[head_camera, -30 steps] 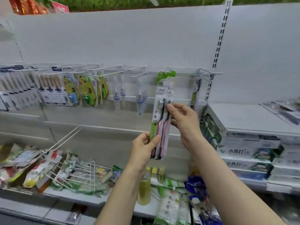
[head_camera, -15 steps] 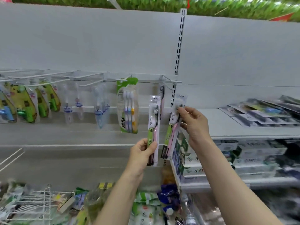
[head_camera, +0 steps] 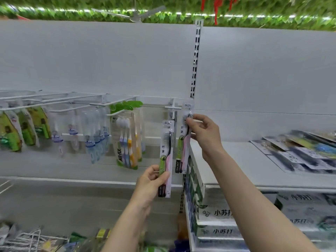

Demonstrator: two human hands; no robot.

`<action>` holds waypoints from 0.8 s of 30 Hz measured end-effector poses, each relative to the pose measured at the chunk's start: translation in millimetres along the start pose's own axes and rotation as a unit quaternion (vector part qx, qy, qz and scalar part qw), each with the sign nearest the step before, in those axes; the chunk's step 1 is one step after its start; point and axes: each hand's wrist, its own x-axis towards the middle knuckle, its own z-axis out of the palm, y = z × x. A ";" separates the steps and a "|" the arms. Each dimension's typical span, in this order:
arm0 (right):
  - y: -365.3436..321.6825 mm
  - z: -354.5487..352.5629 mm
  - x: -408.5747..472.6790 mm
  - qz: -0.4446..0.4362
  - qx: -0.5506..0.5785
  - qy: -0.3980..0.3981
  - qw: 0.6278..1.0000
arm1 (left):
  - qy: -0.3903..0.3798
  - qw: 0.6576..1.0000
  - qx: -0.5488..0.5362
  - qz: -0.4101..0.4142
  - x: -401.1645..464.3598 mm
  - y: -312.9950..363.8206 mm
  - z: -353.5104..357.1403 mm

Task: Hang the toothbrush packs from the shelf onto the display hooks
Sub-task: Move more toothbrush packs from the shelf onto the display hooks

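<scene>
My right hand (head_camera: 203,135) pinches the upper part of a toothbrush pack (head_camera: 184,142) with a green and pink card, its top held up beside the rightmost white display hook (head_camera: 172,107). My left hand (head_camera: 151,184) grips the lower end of a second, matching toothbrush pack (head_camera: 167,153), held upright just left of the first and below the hook. More packs (head_camera: 298,151) lie flat on the white shelf (head_camera: 236,166) to the right.
Other hooks (head_camera: 54,99) to the left carry hanging toothbrush packs, including a green-topped multi-pack (head_camera: 128,140). A slotted upright (head_camera: 196,59) divides the back panels. Boxed goods (head_camera: 227,220) sit under the right shelf; loose wire hooks (head_camera: 23,240) lie at lower left.
The two packs, held together a second ago, are now one in each hand. My right hand has lifted its pack up to the rightmost hook. The view has shifted right.
</scene>
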 end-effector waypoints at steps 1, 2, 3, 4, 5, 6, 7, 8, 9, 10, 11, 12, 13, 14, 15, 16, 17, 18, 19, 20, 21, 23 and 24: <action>2.3 1.7 4.9 -0.001 -0.002 -0.011 1.000 | 0.003 1.000 0.000 0.004 2.0 -0.1 -0.2; 4.6 3.3 9.1 -0.002 -0.005 -0.022 1.000 | 0.005 1.000 -0.002 0.010 3.7 0.5 -0.3; 6.4 4.9 12.2 -0.004 -0.011 -0.034 0.999 | 0.005 1.000 -0.003 0.015 4.5 1.7 -0.3; 8.8 6.5 15.5 -0.006 -0.017 -0.043 0.999 | 0.007 1.000 -0.004 0.018 5.1 3.1 -0.3; 10.8 7.8 18.8 -0.006 -0.020 -0.046 0.999 | 0.009 1.000 -0.002 0.021 5.9 4.0 -0.4; 12.6 8.9 21.5 -0.004 -0.022 -0.047 0.999 | 0.013 1.000 0.000 0.025 6.7 4.5 -0.6; 14.2 9.4 24.1 -0.001 -0.024 -0.046 0.999 | 0.016 0.999 0.003 0.029 7.7 4.5 -1.2; 16.5 9.4 26.9 0.002 -0.026 -0.045 0.999 | 0.019 0.999 0.005 0.031 8.5 4.4 -1.8; 18.4 9.4 28.7 0.005 -0.030 -0.046 0.998 | 0.021 0.999 0.005 0.033 9.2 4.1 -2.3; 20.6 9.6 29.9 0.007 -0.037 -0.049 0.998 | 0.023 0.999 0.005 0.033 9.9 3.4 -3.1; 23.0 9.7 31.0 0.010 -0.043 -0.053 0.998 | 0.024 0.999 0.003 0.032 10.5 2.7 -3.5; 25.1 10.1 32.0 0.012 -0.047 -0.056 0.997 | 0.024 0.999 0.002 0.032 10.7 2.1 -3.6; 26.9 10.9 33.2 0.014 -0.049 -0.057 0.997 | 0.023 0.999 0.002 0.031 11.2 1.3 -3.8; 28.6 12.3 35.5 0.016 -0.051 -0.057 0.997 | 0.020 0.999 0.003 0.030 11.5 0.6 -3.6; 29.9 14.1 38.0 0.016 -0.055 -0.058 0.997 | 0.018 0.999 0.002 0.028 12.1 -0.4 -3.6; 30.6 16.5 40.3 0.016 -0.061 -0.062 0.996 | 0.017 1.000 0.001 0.026 12.6 -1.3 -3.7; 31.2 18.9 42.5 0.016 -0.067 -0.067 0.995 | 0.018 1.000 0.000 0.025 13.0 -2.1 -4.2; 31.6 21.6 44.6 0.017 -0.071 -0.070 0.995 | 0.017 1.000 -0.001 0.025 13.5 -2.6 -4.6; 32.0 24.1 46.1 0.018 -0.075 -0.071 0.995 | 0.017 1.000 -0.002 0.025 13.8 -3.1 -5.1; 33.0 26.2 47.3 0.018 -0.075 -0.072 0.994 | 0.018 1.000 -0.004 0.025 13.9 -3.3 -5.4; 34.1 28.0 48.1 0.017 -0.076 -0.073 0.994 | 0.019 1.000 -0.006 0.023 14.2 -4.0 -6.4; 37.1 29.9 48.2 0.008 -0.084 -0.065 0.994 | 0.022 0.999 -0.011 0.021 14.3 -5.2 -8.0; 39.3 30.0 47.6 0.003 -0.085 -0.056 0.995 | 0.024 0.999 -0.012 0.022 14.1 -5.6 -8.7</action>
